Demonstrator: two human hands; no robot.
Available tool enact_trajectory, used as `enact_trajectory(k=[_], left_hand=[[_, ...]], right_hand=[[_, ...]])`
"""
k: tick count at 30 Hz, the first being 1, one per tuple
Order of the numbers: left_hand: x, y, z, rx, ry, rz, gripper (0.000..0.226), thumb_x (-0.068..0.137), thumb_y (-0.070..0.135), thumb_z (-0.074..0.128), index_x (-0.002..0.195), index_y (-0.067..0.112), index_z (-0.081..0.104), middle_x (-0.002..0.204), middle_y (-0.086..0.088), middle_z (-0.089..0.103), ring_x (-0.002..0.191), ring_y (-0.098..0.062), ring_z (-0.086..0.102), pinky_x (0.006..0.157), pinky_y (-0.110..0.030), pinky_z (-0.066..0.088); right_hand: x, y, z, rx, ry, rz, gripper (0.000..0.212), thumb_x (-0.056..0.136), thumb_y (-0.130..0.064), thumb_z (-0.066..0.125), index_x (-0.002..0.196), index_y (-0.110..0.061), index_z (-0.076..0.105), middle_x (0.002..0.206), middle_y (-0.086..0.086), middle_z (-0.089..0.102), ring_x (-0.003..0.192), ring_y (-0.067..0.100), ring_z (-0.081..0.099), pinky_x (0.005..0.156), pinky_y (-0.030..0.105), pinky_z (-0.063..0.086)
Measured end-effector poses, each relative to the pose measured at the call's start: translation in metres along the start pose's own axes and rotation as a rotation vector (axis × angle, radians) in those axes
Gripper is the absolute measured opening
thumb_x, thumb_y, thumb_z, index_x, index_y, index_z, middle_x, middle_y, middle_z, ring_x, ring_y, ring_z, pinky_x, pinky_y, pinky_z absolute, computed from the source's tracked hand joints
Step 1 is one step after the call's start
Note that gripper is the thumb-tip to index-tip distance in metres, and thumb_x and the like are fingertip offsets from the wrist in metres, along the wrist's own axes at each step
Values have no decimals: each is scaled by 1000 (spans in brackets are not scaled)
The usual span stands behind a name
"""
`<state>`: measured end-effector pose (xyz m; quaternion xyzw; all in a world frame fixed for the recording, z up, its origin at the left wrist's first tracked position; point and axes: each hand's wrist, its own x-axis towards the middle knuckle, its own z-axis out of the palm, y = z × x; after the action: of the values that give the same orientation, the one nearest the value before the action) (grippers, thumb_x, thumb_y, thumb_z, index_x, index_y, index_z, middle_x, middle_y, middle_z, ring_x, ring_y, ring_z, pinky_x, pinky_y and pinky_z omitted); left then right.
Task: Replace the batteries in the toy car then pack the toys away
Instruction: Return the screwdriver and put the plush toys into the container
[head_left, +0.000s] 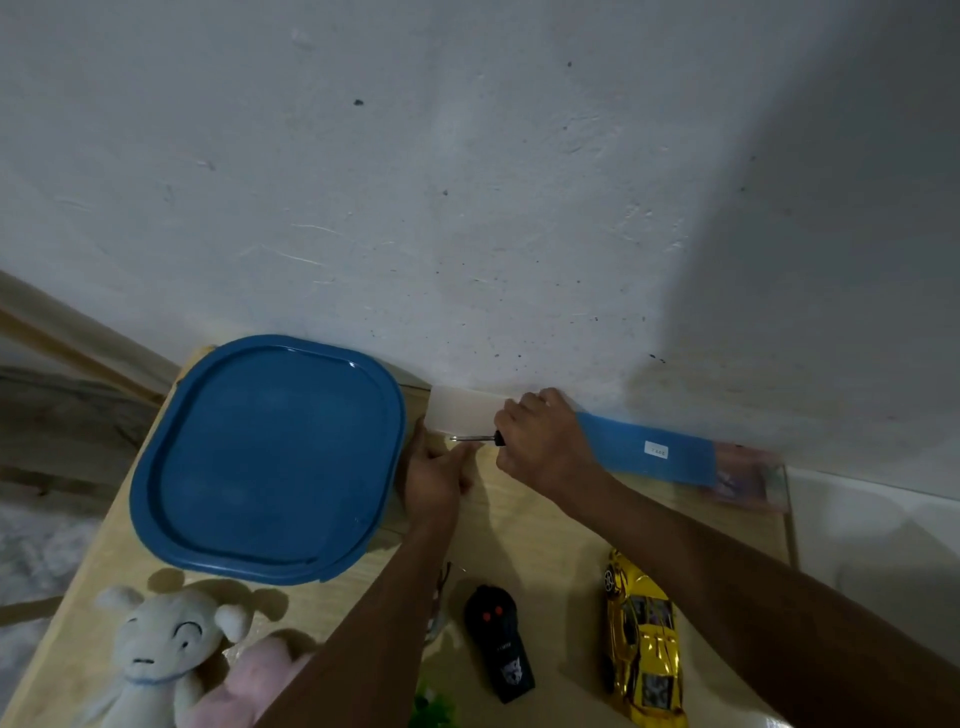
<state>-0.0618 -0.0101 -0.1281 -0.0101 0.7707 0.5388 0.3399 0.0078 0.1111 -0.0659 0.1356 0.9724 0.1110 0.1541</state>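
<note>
A gold toy car (642, 639) lies on the wooden table (540, 525) at the front right. Left of it lies its black remote control (500, 643) with two red buttons. At the back of the table my right hand (545, 441) grips the black handle of a small screwdriver (475, 439), its metal shaft pointing left. My left hand (439, 475) is just left of it, fingers curled by the shaft's tip; what it holds is hidden. A pale translucent box (462, 410) stands right behind both hands against the wall.
A large blue container lid (270, 457) covers the table's back left. A white plush animal (161, 649) and a pink plush (260, 680) lie at the front left. A flat blue box (654, 452) runs along the wall at the right. Something green (431, 709) shows at the bottom edge.
</note>
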Motion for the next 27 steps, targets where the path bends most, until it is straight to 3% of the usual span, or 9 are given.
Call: enact_trajectory(k=[3,7,9,11,13,16,19,23,27], left_hand=[[1,0,1,-6,4,-4,52,77,31,79,124,26,58,77,-9,68,51,-14,53,42,-19,45],[-1,1,2,-10,17,14,51,80,28,79,125,16,58,84,-16,68,54,-15,56,40,-13,43],[-5,2,2,2,32,26,51,82,24,77,127,12,56,81,-14,67,56,-16,58,39,-10,41],[-8,3,2,18,46,45,58,85,20,75,137,15,49,79,-14,66,58,-17,59,40,-9,41],[-12,5,1,51,41,64,69,87,19,72,147,15,39,80,-12,66,61,-17,61,46,-10,45],[-16,8,2,41,52,66,70,86,23,69,148,17,37,80,3,63,70,-12,62,63,-19,53],[-13,11,5,-28,102,22,58,87,42,56,141,23,46,90,-2,69,82,-22,68,79,-42,60],[-13,14,4,-37,89,-13,47,102,36,45,146,21,42,85,-2,65,68,-20,67,45,-19,52],[-11,12,4,-32,88,-45,52,102,37,45,150,23,35,106,-11,64,84,-30,69,42,-14,48]], right_hand=[[3,3,-7,61,-42,-23,32,90,-29,48,113,-9,59,111,12,63,100,27,57,81,37,43],[5,15,-17,217,-17,23,32,87,-33,52,111,-13,60,100,9,62,94,25,58,68,32,39],[3,23,-15,309,75,76,24,83,-35,59,97,-16,63,86,6,63,81,24,61,61,29,39],[-1,27,-8,374,274,122,15,72,-28,71,78,-15,66,67,2,63,62,22,60,51,28,46],[-5,27,-2,445,465,162,11,68,-22,72,73,-13,68,64,1,65,58,21,61,50,30,50],[-11,23,-1,412,553,252,12,75,-23,73,76,-14,66,76,-2,65,65,17,60,57,26,44],[-12,14,-1,357,559,358,15,76,-22,75,71,-15,64,75,-2,60,67,16,56,55,25,35],[-13,1,-7,493,486,629,24,80,-33,76,67,-19,63,59,-4,61,48,16,57,46,19,24],[-11,-11,-3,711,262,777,32,96,-45,50,90,-16,60,74,5,68,68,26,65,53,27,38]])
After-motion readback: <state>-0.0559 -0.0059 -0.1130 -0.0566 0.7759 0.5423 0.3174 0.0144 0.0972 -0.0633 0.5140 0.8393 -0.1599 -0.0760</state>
